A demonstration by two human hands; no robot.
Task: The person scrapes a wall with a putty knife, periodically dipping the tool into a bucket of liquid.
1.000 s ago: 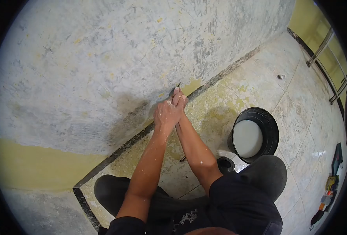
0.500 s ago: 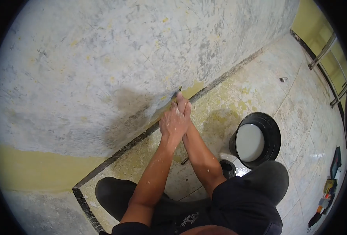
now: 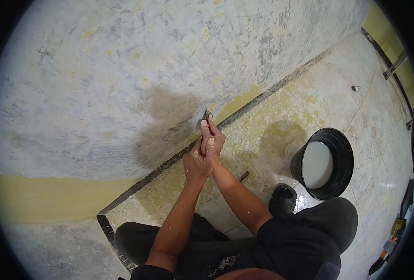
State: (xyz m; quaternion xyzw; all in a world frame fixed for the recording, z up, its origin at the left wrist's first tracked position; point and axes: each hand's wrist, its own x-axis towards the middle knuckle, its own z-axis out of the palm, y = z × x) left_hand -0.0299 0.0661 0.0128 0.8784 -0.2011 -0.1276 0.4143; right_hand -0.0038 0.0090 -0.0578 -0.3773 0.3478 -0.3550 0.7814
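Note:
A small scraper [image 3: 205, 115] has its blade against the lower part of the whitish wall [image 3: 95, 88], just above a strip of yellow paint. My right hand [image 3: 214, 140] is wrapped round its handle, most of which is hidden. My left hand [image 3: 198, 162] is closed and pressed against my right hand from below; whether it also touches the handle is hidden. White dust and flakes cover both hands and forearms.
A black bucket [image 3: 346, 163] of whitish liquid stands on the floor at the right, beside a small dark container [image 3: 282, 199]. A thin brown stick [image 3: 244, 176] lies near my forearm. Tools [image 3: 397, 227] lie far right. Paint flakes cover the floor along the dark baseboard [image 3: 144, 181].
The view has shifted, so bucket and floor appear further right. The scraper and both hands sit further left along the wall, and the hands' grip on each other has changed.

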